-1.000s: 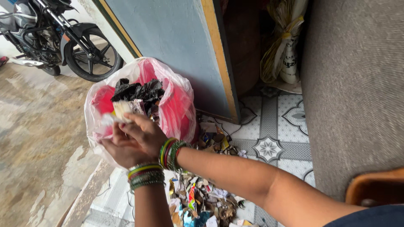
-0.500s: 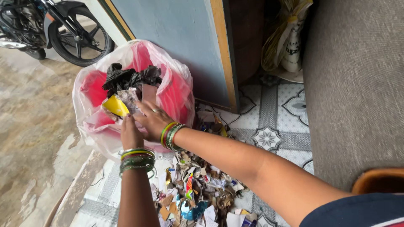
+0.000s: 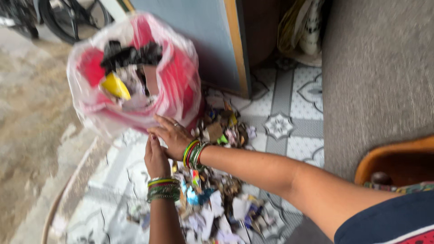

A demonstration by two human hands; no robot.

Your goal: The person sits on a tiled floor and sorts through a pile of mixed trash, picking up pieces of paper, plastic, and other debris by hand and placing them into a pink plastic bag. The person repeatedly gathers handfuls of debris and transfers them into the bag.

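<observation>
A see-through plastic bag (image 3: 178,83) with a red lining stands open on the floor, stuffed with black, yellow and paper scraps. My left hand (image 3: 155,157) and my right hand (image 3: 171,134) are just below its near side, fingers straight and pressed close together, holding nothing. Both wrists carry several green and yellow bangles. Under and behind my hands spreads a heap of torn paper and wrapper scraps (image 3: 217,199) on the patterned floor tiles.
A blue door with a wooden frame (image 3: 235,49) stands behind the bag. A grey sofa side (image 3: 375,77) fills the right. A motorbike wheel (image 3: 72,20) shows at top left on wet concrete. Another bag (image 3: 303,29) lies in the far corner.
My hands have pulled back out of the bag's mouth and come down toward the scrap heap. The view has shifted, so the bag sits higher and closer.
</observation>
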